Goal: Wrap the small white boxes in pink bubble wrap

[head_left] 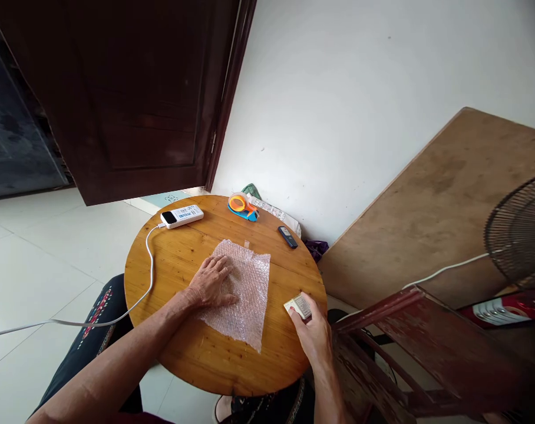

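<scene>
A sheet of bubble wrap (250, 294) lies flat on the round wooden table (179, 353). Resting on its left part is my left hand (212, 281), palm down with the fingers spread. Near the table's right edge my right hand (314, 330) grips a small pale box (299, 307) with dark print on its face. Thumb and fingers close around the box's right side, so that part is hidden. A small strip of clear tape (247, 244) sticks out at the sheet's upper edge.
A tape dispenser (243, 206) with orange and blue parts stands at the back. A dark remote-like device (287, 237) lies right of it. A white power bank (181, 216) trails a white cable (151, 265) leftward. A wooden chair (418, 330) and a fan (521, 229) are at right.
</scene>
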The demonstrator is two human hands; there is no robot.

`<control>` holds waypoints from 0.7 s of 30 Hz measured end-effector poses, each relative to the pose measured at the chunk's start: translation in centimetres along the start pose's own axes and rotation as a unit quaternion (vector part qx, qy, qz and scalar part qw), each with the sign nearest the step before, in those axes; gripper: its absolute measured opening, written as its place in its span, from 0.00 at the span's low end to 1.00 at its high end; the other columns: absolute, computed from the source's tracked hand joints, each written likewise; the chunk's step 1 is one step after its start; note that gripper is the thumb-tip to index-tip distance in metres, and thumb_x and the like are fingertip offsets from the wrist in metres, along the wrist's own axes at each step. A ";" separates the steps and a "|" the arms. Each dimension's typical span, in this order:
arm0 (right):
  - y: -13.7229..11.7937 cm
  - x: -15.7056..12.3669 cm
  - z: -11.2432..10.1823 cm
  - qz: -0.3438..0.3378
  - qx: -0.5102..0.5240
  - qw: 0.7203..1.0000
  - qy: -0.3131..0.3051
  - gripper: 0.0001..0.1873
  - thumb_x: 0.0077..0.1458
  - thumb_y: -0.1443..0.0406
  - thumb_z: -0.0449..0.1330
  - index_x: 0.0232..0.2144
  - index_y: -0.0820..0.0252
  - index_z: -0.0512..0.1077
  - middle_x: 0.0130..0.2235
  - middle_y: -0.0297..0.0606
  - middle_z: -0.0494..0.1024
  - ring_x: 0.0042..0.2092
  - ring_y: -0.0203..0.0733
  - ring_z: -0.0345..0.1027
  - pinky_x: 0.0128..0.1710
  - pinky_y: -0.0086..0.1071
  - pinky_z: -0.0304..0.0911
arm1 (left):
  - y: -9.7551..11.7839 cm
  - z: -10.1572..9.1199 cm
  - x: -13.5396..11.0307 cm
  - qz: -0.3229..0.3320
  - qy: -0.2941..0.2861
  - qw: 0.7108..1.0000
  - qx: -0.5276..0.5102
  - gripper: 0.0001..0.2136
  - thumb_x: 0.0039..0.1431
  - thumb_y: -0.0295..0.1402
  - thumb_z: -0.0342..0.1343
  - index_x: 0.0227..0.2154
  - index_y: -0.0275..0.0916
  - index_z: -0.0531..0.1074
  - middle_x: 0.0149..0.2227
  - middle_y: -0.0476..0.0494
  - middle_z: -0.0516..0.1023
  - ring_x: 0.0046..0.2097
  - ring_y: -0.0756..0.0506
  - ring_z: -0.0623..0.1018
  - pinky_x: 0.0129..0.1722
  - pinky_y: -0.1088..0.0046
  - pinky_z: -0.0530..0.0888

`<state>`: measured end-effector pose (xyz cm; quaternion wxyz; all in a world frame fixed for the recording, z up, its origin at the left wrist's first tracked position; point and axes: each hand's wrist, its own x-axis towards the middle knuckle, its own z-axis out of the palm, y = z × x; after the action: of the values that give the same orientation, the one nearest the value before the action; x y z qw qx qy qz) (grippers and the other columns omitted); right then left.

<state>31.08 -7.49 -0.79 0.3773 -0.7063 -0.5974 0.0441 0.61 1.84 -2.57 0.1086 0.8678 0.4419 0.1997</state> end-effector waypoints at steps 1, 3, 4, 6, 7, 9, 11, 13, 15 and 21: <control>-0.6 -0.2 0.0 0.021 0.025 0.999 0.000 0.25 0.51 0.55 0.60 0.50 0.56 0.73 0.46 0.44 0.80 0.44 0.52 0.75 0.44 0.43 0.70 | 0.0 0.0 0.0 -0.001 -0.002 1.000 0.001 0.39 0.47 0.59 0.59 0.58 0.39 0.67 0.65 0.31 0.61 0.67 0.31 0.58 0.66 0.49 0.52; -2.5 -0.6 0.0 0.044 0.085 0.995 -0.012 0.26 0.50 0.54 0.62 0.50 0.57 0.73 0.44 0.44 0.81 0.42 0.50 0.76 0.41 0.40 0.71 | 0.1 -0.1 0.0 -0.003 -0.004 1.000 0.004 0.39 0.48 0.59 0.59 0.58 0.39 0.67 0.65 0.31 0.61 0.67 0.31 0.58 0.66 0.49 0.52; -3.7 -0.8 0.0 0.042 0.115 0.992 -0.019 0.26 0.51 0.54 0.62 0.50 0.58 0.73 0.45 0.44 0.81 0.43 0.50 0.76 0.43 0.39 0.71 | 0.1 -0.1 -0.1 -0.003 -0.004 1.000 0.006 0.39 0.48 0.59 0.59 0.58 0.39 0.67 0.65 0.31 0.61 0.67 0.31 0.58 0.66 0.49 0.52; -6.0 -0.8 0.5 0.019 0.155 0.987 -0.043 0.26 0.52 0.54 0.63 0.51 0.58 0.72 0.48 0.44 0.80 0.46 0.49 0.75 0.46 0.38 0.70 | 0.2 -0.2 -0.1 -0.003 -0.002 1.000 0.007 0.39 0.48 0.59 0.59 0.58 0.40 0.67 0.65 0.32 0.61 0.67 0.31 0.58 0.66 0.50 0.52; -7.1 -0.7 0.9 0.006 0.167 0.985 -0.047 0.26 0.52 0.55 0.62 0.52 0.59 0.72 0.49 0.45 0.79 0.47 0.49 0.74 0.47 0.38 0.69 | 0.2 -0.2 -0.1 -0.003 -0.001 1.000 0.007 0.39 0.48 0.59 0.59 0.58 0.40 0.66 0.65 0.33 0.61 0.67 0.32 0.58 0.66 0.50 0.52; -8.9 -0.1 2.1 -0.021 0.176 0.982 -0.067 0.25 0.54 0.57 0.62 0.53 0.59 0.71 0.50 0.45 0.79 0.48 0.49 0.74 0.49 0.39 0.69 | 0.1 -0.1 -0.1 -0.002 -0.002 1.000 0.006 0.39 0.48 0.60 0.58 0.58 0.40 0.66 0.65 0.33 0.61 0.67 0.32 0.58 0.67 0.50 0.52; -9.9 0.9 3.7 -0.048 0.172 0.980 -0.093 0.24 0.55 0.60 0.61 0.54 0.58 0.71 0.51 0.44 0.78 0.50 0.48 0.72 0.52 0.40 0.67 | 0.1 0.0 -0.1 -0.002 -0.004 1.000 0.006 0.40 0.48 0.60 0.58 0.59 0.39 0.66 0.66 0.31 0.60 0.67 0.32 0.58 0.67 0.50 0.52; -10.3 1.9 5.5 -0.070 0.161 0.977 -0.119 0.23 0.54 0.64 0.60 0.53 0.57 0.70 0.53 0.43 0.77 0.53 0.48 0.71 0.54 0.40 0.65 | 0.1 0.0 0.0 -0.003 -0.005 1.000 0.005 0.41 0.48 0.60 0.59 0.60 0.37 0.65 0.66 0.30 0.60 0.67 0.31 0.57 0.67 0.50 0.51; -10.0 2.7 6.9 -0.087 0.156 0.972 -0.153 0.24 0.53 0.67 0.58 0.53 0.57 0.70 0.53 0.42 0.76 0.54 0.47 0.70 0.56 0.40 0.64 | 0.1 0.1 0.0 -0.004 -0.003 1.000 0.003 0.42 0.47 0.60 0.60 0.60 0.37 0.64 0.66 0.30 0.60 0.67 0.31 0.57 0.67 0.50 0.51; -8.1 2.5 8.2 -0.059 0.199 0.963 -0.173 0.30 0.51 0.67 0.59 0.58 0.56 0.66 0.57 0.43 0.73 0.57 0.48 0.69 0.58 0.42 0.63 | 0.3 0.1 0.0 -0.005 0.000 1.000 -0.002 0.43 0.47 0.59 0.60 0.60 0.35 0.64 0.66 0.29 0.60 0.67 0.31 0.57 0.67 0.50 0.51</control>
<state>20.99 -1.35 -0.89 0.4032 -0.5625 -0.6730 0.2610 0.87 1.72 -2.57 0.1114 0.8654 0.4457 0.2001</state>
